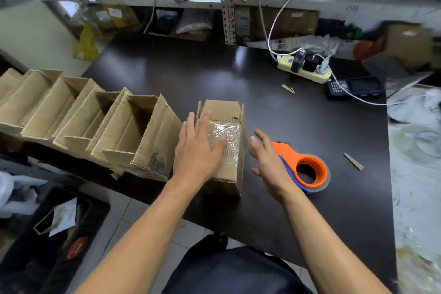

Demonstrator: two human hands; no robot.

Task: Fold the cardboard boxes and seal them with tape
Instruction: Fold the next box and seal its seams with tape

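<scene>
We rest our left hand (199, 150) flat, fingers (202, 124) spread, on the taped cardboard box (229, 169) at the desk's (262, 107) near edge. Our right hand (267, 162) hovers beside it, fingers straight, above the orange tape dispenser (307, 169). Folded open boxes (78, 112) line up on the left.

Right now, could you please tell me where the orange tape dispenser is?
In the head view, the orange tape dispenser lies on the dark table, right of the taped box and just beyond the open right hand.
</scene>
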